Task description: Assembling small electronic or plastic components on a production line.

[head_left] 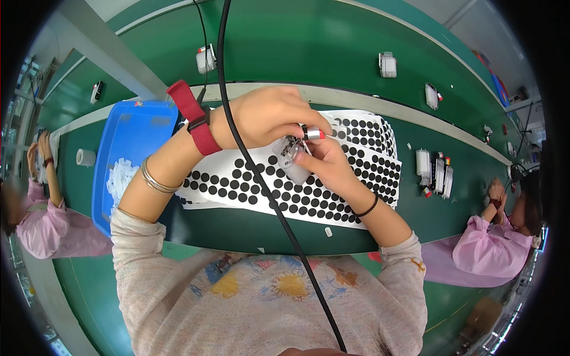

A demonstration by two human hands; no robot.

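My left hand (267,115), with a red strap at the wrist, reaches in from the left. Its thumb and fingers close around the top of a small clear-and-white plastic device (297,172). A short cylinder with a red end (316,134) sits at the device's upper side, against my left fingertips. From the right, my right hand (329,169) grips the device's side between thumb and fingers. Below both hands lie overlapping white sheets of round black stickers (231,193). My fingers hide part of the device.
A blue tray (142,127) holding small white pieces (122,175) is at left, near a white roll (85,157). Similar devices (423,163) lie at right; others (388,65) are on the far green surface. A black cable (279,213) crosses the view. People in pink sit either side.
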